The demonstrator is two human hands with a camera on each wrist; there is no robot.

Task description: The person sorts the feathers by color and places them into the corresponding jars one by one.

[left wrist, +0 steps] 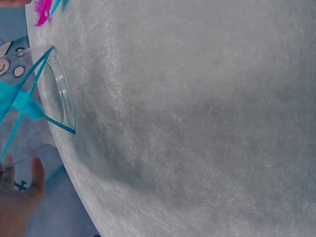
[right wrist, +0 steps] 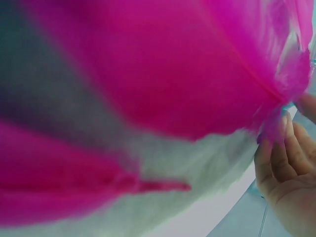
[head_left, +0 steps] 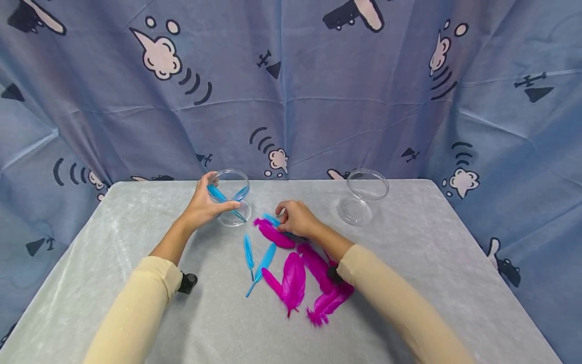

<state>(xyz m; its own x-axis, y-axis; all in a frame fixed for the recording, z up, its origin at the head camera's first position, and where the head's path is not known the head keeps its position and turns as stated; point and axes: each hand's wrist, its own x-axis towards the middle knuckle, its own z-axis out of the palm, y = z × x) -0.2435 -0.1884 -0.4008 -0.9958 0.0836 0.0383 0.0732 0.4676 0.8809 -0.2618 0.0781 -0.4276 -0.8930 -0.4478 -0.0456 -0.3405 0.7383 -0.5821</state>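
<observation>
On the left, my left hand [head_left: 204, 205] grips a clear round plastic container [head_left: 236, 170] from its side, thumb across the near wall. Several blue feathers [left wrist: 27, 101] stick out at angles inside it, their quills reaching down to the base. My right hand [head_left: 297, 220] is low over the middle of the table, thumb and fingers pinching a blue feather [head_left: 271, 219] whose end shows past the fingertips. Right below those fingers lies a magenta feather [head_left: 274, 235]. In the right wrist view, magenta plumes [right wrist: 182, 84] fill the foreground and partly cover the fingertips.
A second clear container [head_left: 355, 212] stands at the back right. Two blue feathers [head_left: 265, 260] lie in front of the left container, and several magenta feathers [head_left: 294, 280] spread beside them, some under the right forearm. A patterned blue curtain [head_left: 282, 91] hangs behind the table.
</observation>
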